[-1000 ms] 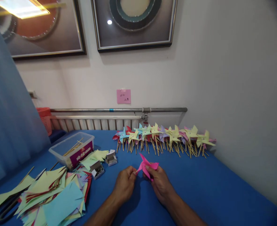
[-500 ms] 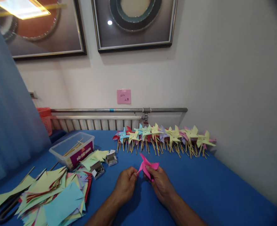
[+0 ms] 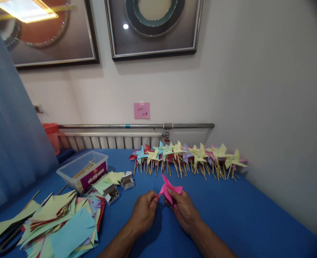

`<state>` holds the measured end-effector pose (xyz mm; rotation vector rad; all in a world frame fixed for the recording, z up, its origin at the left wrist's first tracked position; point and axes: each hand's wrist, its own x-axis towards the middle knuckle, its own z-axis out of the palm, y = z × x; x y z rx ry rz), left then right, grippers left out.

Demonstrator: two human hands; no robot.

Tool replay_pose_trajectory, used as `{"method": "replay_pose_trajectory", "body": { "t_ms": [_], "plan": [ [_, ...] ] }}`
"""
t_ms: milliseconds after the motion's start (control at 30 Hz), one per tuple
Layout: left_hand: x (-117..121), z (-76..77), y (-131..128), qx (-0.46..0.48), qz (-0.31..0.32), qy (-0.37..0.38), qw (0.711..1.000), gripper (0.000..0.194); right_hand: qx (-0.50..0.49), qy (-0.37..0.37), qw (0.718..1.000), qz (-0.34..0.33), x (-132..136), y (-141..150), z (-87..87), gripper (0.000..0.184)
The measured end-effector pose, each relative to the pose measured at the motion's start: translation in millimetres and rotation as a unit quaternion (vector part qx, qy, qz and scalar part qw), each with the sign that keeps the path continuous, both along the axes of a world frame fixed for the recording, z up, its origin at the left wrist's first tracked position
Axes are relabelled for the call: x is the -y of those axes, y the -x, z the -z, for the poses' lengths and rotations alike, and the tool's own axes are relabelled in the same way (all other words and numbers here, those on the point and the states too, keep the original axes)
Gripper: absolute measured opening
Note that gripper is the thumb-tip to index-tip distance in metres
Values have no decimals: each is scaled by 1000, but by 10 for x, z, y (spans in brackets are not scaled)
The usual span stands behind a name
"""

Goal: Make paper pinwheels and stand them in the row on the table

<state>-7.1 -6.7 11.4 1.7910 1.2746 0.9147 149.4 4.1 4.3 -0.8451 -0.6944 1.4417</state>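
Note:
Both my hands hold a pink paper pinwheel [image 3: 169, 188] just above the blue table [image 3: 244, 215]. My right hand [image 3: 184, 209] grips its folded blades from below with closed fingers. My left hand [image 3: 145, 209] pinches one blade tip at the pinwheel's left side. A row of finished pinwheels [image 3: 190, 157] on wooden sticks, in yellow, green, blue, red and purple, lies along the back of the table beyond my hands.
A pile of coloured paper squares [image 3: 61, 222] lies at the left with scissors [image 3: 2, 238] beside it. A clear plastic box [image 3: 83, 170] holds wooden sticks. Two small open boxes of pins [image 3: 118, 188] sit nearby. A radiator and pipe [image 3: 137, 126] run along the wall.

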Motion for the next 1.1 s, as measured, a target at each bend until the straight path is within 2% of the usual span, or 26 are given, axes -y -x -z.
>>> {"method": "replay_pose_trajectory", "body": {
  "t_ms": [467,1100],
  "plan": [
    [11,-22,0,-29,-25,-2,999,22,0,-2,1000,-6,15,-10,-16,36],
    [-1,-11,19,-19,-17,-8,1000,22,5,1,1000,-5,23,20,-33,40]
  ]
}}
